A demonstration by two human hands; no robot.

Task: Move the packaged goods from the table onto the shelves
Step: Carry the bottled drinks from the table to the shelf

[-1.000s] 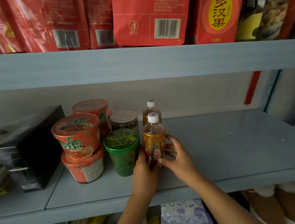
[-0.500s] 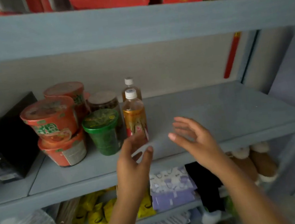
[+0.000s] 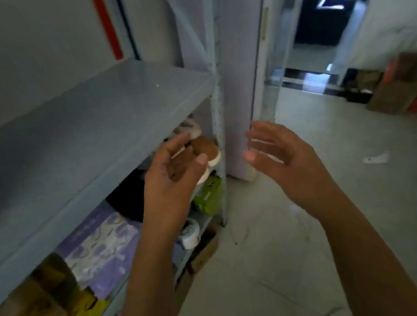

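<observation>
1. Head view: the left hand [image 3: 175, 172] and right hand [image 3: 281, 159] hang in the air, well apart, fingers loosely spread and holding nothing, near the right end of the grey shelf [image 3: 80, 126].
2. Purple packs [image 3: 100, 250] and yellow packets [image 3: 89, 311] lie on the level below it, blurred.

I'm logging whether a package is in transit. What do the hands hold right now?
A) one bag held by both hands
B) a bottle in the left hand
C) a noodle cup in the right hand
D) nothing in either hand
D: the left hand and the right hand are both in the air by the shelf, fingers spread and holding nothing.
</observation>
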